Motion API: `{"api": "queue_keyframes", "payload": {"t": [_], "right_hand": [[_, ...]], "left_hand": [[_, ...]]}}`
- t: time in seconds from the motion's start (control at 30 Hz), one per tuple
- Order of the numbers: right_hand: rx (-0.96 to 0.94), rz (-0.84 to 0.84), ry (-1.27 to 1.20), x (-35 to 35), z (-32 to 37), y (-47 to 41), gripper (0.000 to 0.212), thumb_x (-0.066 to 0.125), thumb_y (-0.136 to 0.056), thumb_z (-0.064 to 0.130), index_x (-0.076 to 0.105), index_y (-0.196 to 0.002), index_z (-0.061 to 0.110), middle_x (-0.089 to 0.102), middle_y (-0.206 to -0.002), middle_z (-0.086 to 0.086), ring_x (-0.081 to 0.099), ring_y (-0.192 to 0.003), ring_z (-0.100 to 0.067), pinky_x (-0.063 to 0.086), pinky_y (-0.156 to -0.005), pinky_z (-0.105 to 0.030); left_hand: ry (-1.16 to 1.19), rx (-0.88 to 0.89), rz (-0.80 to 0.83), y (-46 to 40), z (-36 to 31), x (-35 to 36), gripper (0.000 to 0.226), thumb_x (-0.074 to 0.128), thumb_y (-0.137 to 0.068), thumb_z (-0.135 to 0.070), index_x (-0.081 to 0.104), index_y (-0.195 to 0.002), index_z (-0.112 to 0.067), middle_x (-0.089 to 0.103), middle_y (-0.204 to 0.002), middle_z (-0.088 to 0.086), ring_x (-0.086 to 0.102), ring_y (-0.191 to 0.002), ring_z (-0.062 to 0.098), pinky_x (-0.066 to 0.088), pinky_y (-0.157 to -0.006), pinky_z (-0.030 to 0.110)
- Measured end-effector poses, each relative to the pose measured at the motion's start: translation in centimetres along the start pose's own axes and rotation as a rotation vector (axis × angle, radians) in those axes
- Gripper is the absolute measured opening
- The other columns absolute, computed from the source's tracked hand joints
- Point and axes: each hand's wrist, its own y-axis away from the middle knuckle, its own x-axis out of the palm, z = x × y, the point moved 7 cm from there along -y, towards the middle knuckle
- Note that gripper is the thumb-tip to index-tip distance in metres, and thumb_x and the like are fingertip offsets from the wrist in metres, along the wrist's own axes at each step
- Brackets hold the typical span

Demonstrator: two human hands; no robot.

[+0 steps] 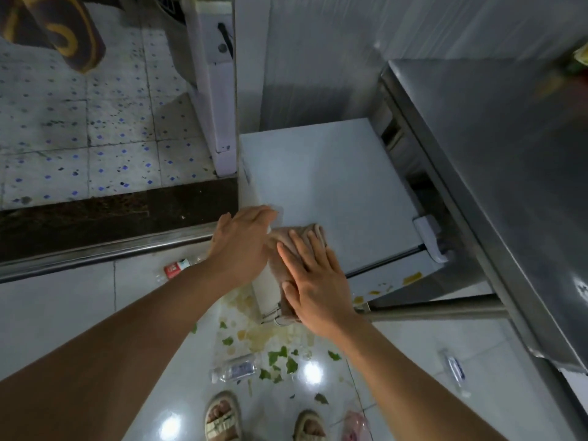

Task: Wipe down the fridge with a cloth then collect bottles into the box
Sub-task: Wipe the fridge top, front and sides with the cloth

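A small white fridge (327, 179) stands below me, seen from above. A brownish cloth (313, 232) lies on its top near the front left corner. My right hand (315, 281) presses flat on the cloth with fingers spread. My left hand (243, 246) rests at the fridge's left edge, its fingers touching the cloth's left side. A clear plastic bottle (235, 370) lies on the floor in front of the fridge. Another clear bottle (453, 369) lies at the right, beside the table. A red-labelled bottle (173, 269) lies near the door sill. No box is in view.
A steel table (496, 160) stands to the right of the fridge. Green leaf scraps (281, 361) and yellowish spill stains cover the glossy floor tiles. A metal door sill (105, 249) runs at the left. My sandalled feet (222, 418) are at the bottom, beside a pink bag (356, 424).
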Motion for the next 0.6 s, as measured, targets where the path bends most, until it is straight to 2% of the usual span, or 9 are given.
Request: {"api": "queue_keyframes", "payload": {"t": [0.1,0.2,0.3,0.37,0.47,0.53,0.6], "right_hand": [[0.109,0.037,0.03,0.0,-5.6,-0.5,0.066,0.013,-0.094,0.053,0.016,-0.152,0.021,0.012,-0.16,-0.004,0.003,-0.147,-0.032,0.016,-0.118,-0.049],[0.276,0.068,0.087,-0.4,-14.1,0.2,0.073,-0.006,-0.089,0.06,-0.006,-0.152,0.022,-0.004,-0.16,-0.006,-0.007,-0.147,-0.032,0.01,-0.119,-0.051],[0.37,0.108,0.111,-1.0,-19.3,0.2,0.08,-0.012,-0.084,0.062,-0.01,-0.152,0.018,-0.006,-0.16,-0.008,-0.006,-0.147,-0.03,0.004,-0.119,-0.051],[0.418,0.093,0.088,-0.9,-18.6,0.1,0.077,-0.008,-0.086,0.056,-0.009,-0.151,0.015,-0.007,-0.16,-0.011,-0.008,-0.147,-0.031,0.003,-0.12,-0.049],[0.327,-0.003,0.011,-0.5,-13.6,1.5,0.067,0.009,-0.095,0.048,0.003,-0.151,0.012,0.003,-0.159,-0.013,-0.002,-0.146,-0.034,0.007,-0.119,-0.051],[0.205,-0.097,-0.045,-0.5,-11.1,3.3,0.059,0.024,-0.097,0.039,0.024,-0.15,0.012,0.02,-0.157,-0.011,0.012,-0.146,-0.032,0.016,-0.118,-0.051],[0.15,-0.194,-0.12,-0.7,-11.4,4.5,0.051,0.034,-0.096,0.033,0.044,-0.141,0.011,0.035,-0.151,-0.01,0.025,-0.143,-0.031,0.027,-0.114,-0.052]], "left_hand": [[0.008,0.046,-0.001,-0.5,-1.9,0.7,0.061,0.049,-0.084,-0.003,0.036,-0.141,-0.017,0.04,-0.146,0.004,0.036,-0.134,0.021,0.024,-0.109,0.036],[-0.024,0.051,0.057,-0.6,-3.0,2.3,0.064,0.047,-0.086,-0.003,0.029,-0.145,-0.022,0.034,-0.15,-0.001,0.032,-0.136,0.018,0.021,-0.111,0.035],[-0.086,0.018,0.08,-0.4,-3.5,3.5,0.065,0.047,-0.087,-0.007,0.028,-0.145,-0.029,0.023,-0.155,-0.008,0.023,-0.141,0.013,0.018,-0.114,0.038],[-0.124,-0.002,0.072,-0.4,-3.7,3.6,0.064,0.049,-0.087,-0.008,0.032,-0.144,-0.031,0.021,-0.156,-0.009,0.022,-0.141,0.013,0.017,-0.113,0.041],[-0.147,-0.035,0.048,-0.7,-4.4,3.5,0.059,0.051,-0.085,-0.008,0.04,-0.14,-0.026,0.026,-0.154,-0.005,0.025,-0.14,0.015,0.013,-0.113,0.043],[-0.134,-0.039,0.027,-1.1,-5.5,3.9,0.056,0.051,-0.085,-0.007,0.045,-0.138,-0.024,0.03,-0.153,-0.003,0.026,-0.14,0.017,0.012,-0.112,0.041],[-0.135,-0.017,0.021,-1.6,-6.9,4.7,0.058,0.05,-0.085,-0.007,0.043,-0.139,-0.026,0.029,-0.153,-0.004,0.024,-0.14,0.017,0.011,-0.113,0.044]]}}
